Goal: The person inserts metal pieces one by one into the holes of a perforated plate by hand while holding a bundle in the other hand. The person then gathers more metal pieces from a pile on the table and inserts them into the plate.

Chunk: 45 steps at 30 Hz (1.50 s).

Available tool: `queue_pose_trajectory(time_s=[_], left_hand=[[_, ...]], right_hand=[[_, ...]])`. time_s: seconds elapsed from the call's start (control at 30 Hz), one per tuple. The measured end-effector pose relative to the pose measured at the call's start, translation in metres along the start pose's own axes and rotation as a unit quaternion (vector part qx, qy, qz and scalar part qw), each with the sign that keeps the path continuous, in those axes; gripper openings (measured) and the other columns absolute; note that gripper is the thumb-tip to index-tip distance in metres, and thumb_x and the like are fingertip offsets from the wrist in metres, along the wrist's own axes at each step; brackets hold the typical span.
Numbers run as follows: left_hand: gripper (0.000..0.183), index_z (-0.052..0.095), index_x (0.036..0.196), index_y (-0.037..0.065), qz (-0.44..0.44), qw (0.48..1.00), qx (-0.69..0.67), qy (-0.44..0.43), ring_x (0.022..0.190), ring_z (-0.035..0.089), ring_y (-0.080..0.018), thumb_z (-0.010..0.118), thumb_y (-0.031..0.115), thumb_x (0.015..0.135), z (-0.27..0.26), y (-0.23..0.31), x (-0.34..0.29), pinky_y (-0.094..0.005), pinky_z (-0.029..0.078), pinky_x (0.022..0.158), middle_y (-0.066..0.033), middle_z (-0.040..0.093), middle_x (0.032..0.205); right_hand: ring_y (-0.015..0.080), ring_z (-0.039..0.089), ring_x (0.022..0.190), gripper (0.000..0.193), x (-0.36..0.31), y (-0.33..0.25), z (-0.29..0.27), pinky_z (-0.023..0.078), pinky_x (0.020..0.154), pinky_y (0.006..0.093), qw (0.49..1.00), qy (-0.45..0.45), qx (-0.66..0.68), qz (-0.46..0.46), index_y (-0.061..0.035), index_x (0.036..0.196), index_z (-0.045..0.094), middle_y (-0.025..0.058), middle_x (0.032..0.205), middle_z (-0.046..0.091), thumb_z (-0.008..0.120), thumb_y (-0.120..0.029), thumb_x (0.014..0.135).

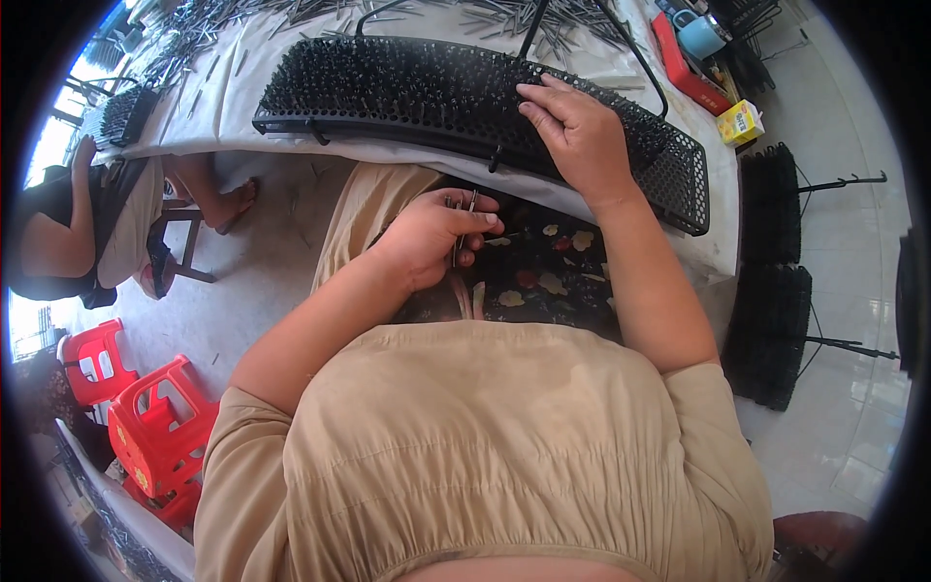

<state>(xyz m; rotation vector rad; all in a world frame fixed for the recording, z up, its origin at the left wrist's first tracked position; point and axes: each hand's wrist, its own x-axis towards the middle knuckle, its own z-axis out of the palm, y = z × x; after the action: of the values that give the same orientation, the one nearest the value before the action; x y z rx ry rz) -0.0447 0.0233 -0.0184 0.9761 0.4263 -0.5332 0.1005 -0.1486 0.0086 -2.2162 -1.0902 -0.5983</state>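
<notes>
A long black perforated rack (692, 179) lies tilted along the table's near edge, with many small dark upright pieces filling most of its holes. At its right half, my right hand (580, 131) is over the upright pieces, thumb and fingers bent close together. Whatever those fingertips may hold is too small to make out. My left hand (432, 238) is below the table edge, above my lap, closed around several slim metal pieces (472, 201). Beneath it is a dark floral cloth (543, 267). The holes at the rack's right end show bare.
Loose slim metal pieces (553, 34) lie heaped at the table's far side. Right of the rack are a red box (684, 63), a light blue mug (698, 37) and a yellow carton (740, 123). More black racks (771, 330) stand on the right. Another person sits left, near red plastic chairs (160, 427).
</notes>
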Motion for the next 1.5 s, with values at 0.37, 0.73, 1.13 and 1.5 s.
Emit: queue_pose_trajectory(time_s=[0.37, 0.73, 1.13, 1.5], left_hand=[[0.022, 0.057, 0.108, 0.003, 0.003, 1.000, -0.021, 0.002, 0.066, 0.053, -0.0100, 0.066, 0.011, 0.090, -0.001, 0.001, 0.001, -0.0254, 0.043, 0.056, -0.0072, 0.067, 0.093], [0.029, 0.054, 0.117, 0.002, -0.006, 1.000, -0.011, -0.003, 0.068, 0.054, -0.0103, 0.065, 0.008, 0.090, 0.001, 0.002, 0.003, -0.0261, 0.042, 0.056, -0.0068, 0.067, 0.093], [0.026, 0.055, 0.112, 0.005, -0.008, 1.000, 0.001, 0.007, 0.067, 0.050, -0.0085, 0.066, 0.005, 0.088, 0.000, 0.002, 0.001, -0.0227, 0.037, 0.053, -0.0058, 0.065, 0.093], [0.016, 0.057, 0.101, 0.007, 0.002, 1.000, -0.015, 0.004, 0.065, 0.052, -0.0084, 0.067, 0.008, 0.088, -0.002, 0.000, -0.001, -0.0244, 0.039, 0.053, -0.0050, 0.067, 0.088]], right_hand=[[0.0315, 0.062, 0.109, 0.023, -0.011, -0.009, -0.013, 0.047, 0.095, 0.0417, 0.998, 0.057, -0.028, 0.025, -0.0066, 0.095, 0.071, 0.0098, 0.102, 0.072, 0.077, -0.018, 0.076], [0.0307, 0.062, 0.102, 0.023, -0.006, -0.012, -0.006, 0.046, 0.094, 0.0418, 0.997, 0.070, -0.037, 0.018, -0.0051, 0.087, 0.071, 0.0087, 0.097, 0.072, 0.080, -0.016, 0.069], [0.0280, 0.064, 0.094, 0.010, 0.002, -0.014, -0.001, 0.049, 0.086, 0.0408, 0.996, 0.055, -0.032, 0.054, -0.0070, 0.078, 0.071, 0.0065, 0.089, 0.072, 0.075, -0.014, 0.073], [0.0269, 0.064, 0.094, 0.010, 0.006, -0.013, -0.014, 0.047, 0.088, 0.0389, 0.997, 0.052, -0.049, -0.003, -0.0071, 0.083, 0.074, 0.0067, 0.087, 0.073, 0.074, -0.016, 0.077]])
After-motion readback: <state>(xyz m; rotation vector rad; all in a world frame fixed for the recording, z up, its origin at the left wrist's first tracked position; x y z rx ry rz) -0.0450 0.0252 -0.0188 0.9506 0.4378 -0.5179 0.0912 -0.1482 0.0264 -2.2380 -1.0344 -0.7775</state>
